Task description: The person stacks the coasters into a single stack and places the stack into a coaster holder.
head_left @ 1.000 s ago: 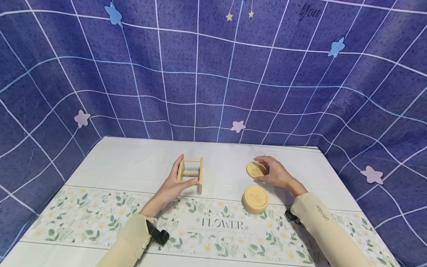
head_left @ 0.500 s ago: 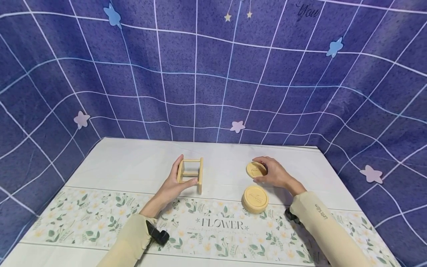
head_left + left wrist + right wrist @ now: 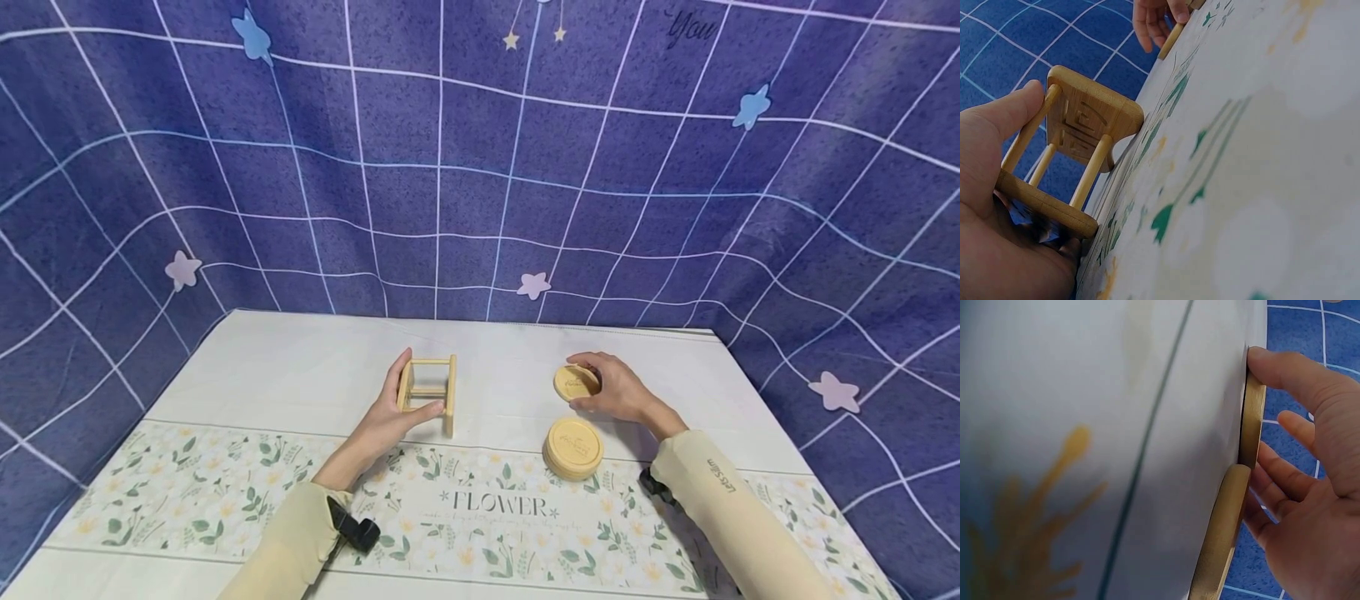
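Wooden coaster (image 3: 572, 382) sits on the right of the bench (image 3: 502, 392), just beyond the near stack (image 3: 573, 447); I'd keep that rim pinch light and the rack (image 3: 452, 392) at left steady. Right hand (image 3: 619, 391) has its grip curled round the coaster's edge, thumb nearest; left hand (image 3: 386, 417) grasps the rack's left side.
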Tool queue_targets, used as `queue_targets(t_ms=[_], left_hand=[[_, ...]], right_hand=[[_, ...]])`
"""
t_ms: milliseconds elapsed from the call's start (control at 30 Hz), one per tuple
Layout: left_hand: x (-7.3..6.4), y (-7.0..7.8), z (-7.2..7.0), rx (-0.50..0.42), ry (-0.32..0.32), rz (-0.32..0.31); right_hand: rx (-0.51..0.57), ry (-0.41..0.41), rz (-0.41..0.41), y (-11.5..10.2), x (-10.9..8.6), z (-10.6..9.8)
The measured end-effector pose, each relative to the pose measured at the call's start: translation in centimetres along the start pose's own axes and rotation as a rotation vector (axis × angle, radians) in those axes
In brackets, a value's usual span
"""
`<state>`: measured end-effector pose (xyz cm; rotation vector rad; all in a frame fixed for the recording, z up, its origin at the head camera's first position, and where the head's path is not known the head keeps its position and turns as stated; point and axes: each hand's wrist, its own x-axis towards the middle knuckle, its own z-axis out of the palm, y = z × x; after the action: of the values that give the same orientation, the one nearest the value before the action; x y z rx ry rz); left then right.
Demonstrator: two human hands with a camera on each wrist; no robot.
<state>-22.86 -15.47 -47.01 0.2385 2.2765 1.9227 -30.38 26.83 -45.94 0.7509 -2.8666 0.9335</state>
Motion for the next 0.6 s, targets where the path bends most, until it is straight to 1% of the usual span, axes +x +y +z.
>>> queue_targets(t_ms=[267,600], left_hand=[[-0.07,-0.06,-0.03,0.010,-0.001,0.001],[-0.01,-0.11,-0.12,0.014,0.008,-0.004]], right_hand=[[-0.062,0.024,0.012,-0.11,-0.27,-0.05],[-0.085,0.045,0.024,-0.40,-0.48,-0.14]])
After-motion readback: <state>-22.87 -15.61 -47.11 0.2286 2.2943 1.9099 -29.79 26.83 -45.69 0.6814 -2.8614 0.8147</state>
